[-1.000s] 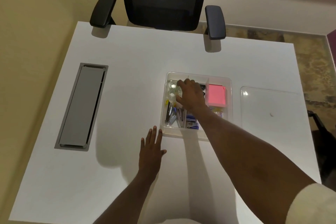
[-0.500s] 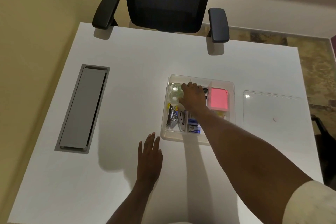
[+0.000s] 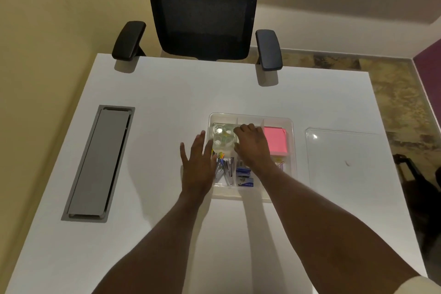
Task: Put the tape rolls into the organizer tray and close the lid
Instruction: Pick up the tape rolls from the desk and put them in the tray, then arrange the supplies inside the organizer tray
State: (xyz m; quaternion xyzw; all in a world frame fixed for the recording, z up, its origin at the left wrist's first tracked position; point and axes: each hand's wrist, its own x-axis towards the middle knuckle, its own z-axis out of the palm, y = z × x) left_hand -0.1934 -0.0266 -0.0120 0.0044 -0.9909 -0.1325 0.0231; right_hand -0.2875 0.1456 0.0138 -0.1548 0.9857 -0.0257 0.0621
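The tape rolls (image 3: 223,137) lay in the far-left compartment of the clear organizer tray (image 3: 293,150). Your right hand (image 3: 253,148) rested over the tray beside them, its grip indeterminable. Your left hand (image 3: 198,162) lay flat, fingers spread, against the tray's left wall; the lid (image 3: 343,157) sat apart to the right.

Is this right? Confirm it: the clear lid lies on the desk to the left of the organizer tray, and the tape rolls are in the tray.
Wrong side. In the head view the clear lid lies on the desk to the right of the organizer tray. The tape rolls are in the tray.
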